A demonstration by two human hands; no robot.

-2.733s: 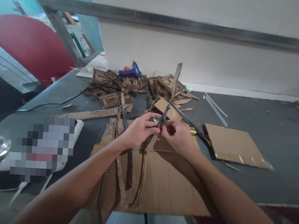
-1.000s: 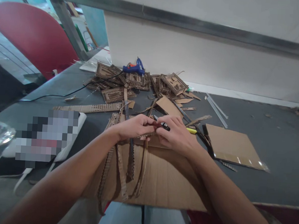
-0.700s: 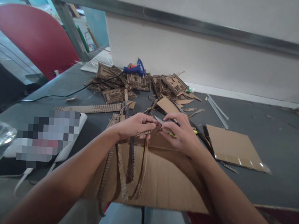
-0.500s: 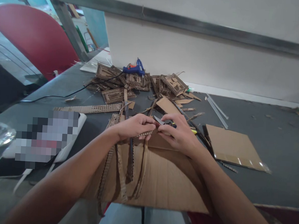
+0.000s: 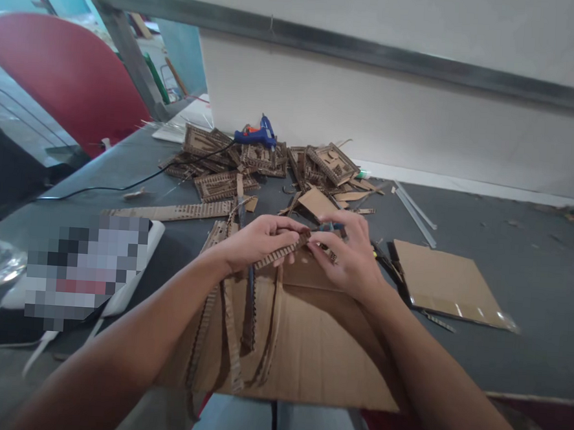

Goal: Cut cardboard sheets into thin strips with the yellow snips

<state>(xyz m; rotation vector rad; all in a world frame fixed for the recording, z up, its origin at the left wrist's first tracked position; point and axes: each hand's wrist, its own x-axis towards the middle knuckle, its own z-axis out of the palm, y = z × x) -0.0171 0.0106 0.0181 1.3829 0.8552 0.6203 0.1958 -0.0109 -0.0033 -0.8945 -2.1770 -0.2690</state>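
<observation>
My left hand (image 5: 261, 241) is closed on a short strip of corrugated cardboard (image 5: 277, 254), its ridged face turned up. My right hand (image 5: 346, 251) meets the strip's far end with thumb and fingertips. A small bladed cutting tool (image 5: 333, 227) with dark and bluish parts sits in the right hand's grip; fingers hide much of it, so its exact kind is unclear. Below the hands, a large cardboard sheet (image 5: 327, 347) lies across the table edge and lap. Long corrugated strips (image 5: 231, 335) hang over its left part.
Cardboard frame pieces (image 5: 225, 184) are piled at the back, with a blue glue gun (image 5: 260, 133) on top and its cord running left. A flat cardboard panel (image 5: 451, 280) lies right, near clear glue sticks (image 5: 416, 213). A blurred phone-like device (image 5: 154, 239) is at left.
My right fingers have shifted onto the strip's end, and the blade has turned away from it. More of the strip's ridged face shows between my hands.
</observation>
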